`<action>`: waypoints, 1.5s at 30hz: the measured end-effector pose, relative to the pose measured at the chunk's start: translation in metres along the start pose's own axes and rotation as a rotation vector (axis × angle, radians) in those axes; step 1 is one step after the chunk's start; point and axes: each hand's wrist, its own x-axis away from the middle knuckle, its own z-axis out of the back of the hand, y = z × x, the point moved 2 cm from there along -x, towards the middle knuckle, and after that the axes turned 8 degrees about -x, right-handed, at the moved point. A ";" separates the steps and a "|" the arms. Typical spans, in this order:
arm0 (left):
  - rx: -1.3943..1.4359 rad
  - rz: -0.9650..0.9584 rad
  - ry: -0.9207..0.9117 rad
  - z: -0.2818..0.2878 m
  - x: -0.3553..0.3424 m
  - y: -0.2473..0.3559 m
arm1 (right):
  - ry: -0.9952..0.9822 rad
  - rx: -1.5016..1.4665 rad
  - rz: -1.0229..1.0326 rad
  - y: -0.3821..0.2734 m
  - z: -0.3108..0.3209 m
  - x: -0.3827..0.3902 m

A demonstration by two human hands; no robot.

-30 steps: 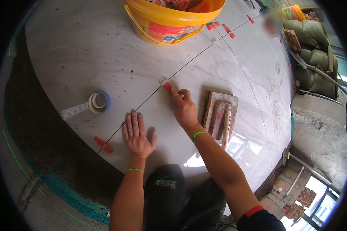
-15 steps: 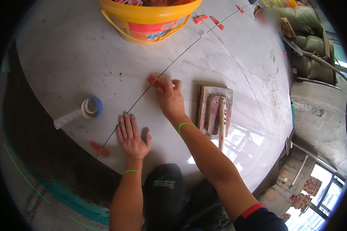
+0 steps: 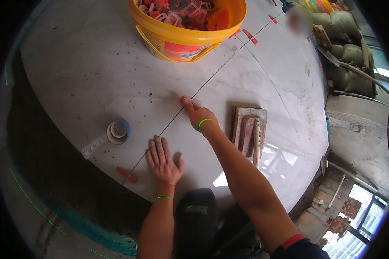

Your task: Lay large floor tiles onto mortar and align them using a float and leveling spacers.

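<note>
Our L hand (image 3: 164, 166) lies flat on the tile (image 3: 207, 168), fingers straight, slightly apart, holding nothing. R hand (image 3: 199, 116) now covers most of the red wedge (image 3: 195, 106) by the joint (image 3: 175, 118) vs. a sec ago; fingers curled, but we can't tell grip or wedge seating.

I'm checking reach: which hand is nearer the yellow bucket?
Right. In the picture, the right hand is below the yellow bucket; the left hand lies flat, farther down.

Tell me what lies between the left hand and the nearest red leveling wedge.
In the head view, only bare tile and a joint line lie between the left hand and that red leveling wedge.
</note>
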 end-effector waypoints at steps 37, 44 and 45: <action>-0.190 0.725 0.375 -0.001 -0.125 0.063 | 0.002 -0.459 0.796 -0.088 0.276 0.072; -0.166 0.751 0.304 0.010 -0.136 0.068 | 0.090 0.009 1.239 -0.220 0.275 0.014; -0.170 0.771 0.303 0.011 -0.136 0.068 | 0.071 0.015 1.250 -0.233 0.268 0.008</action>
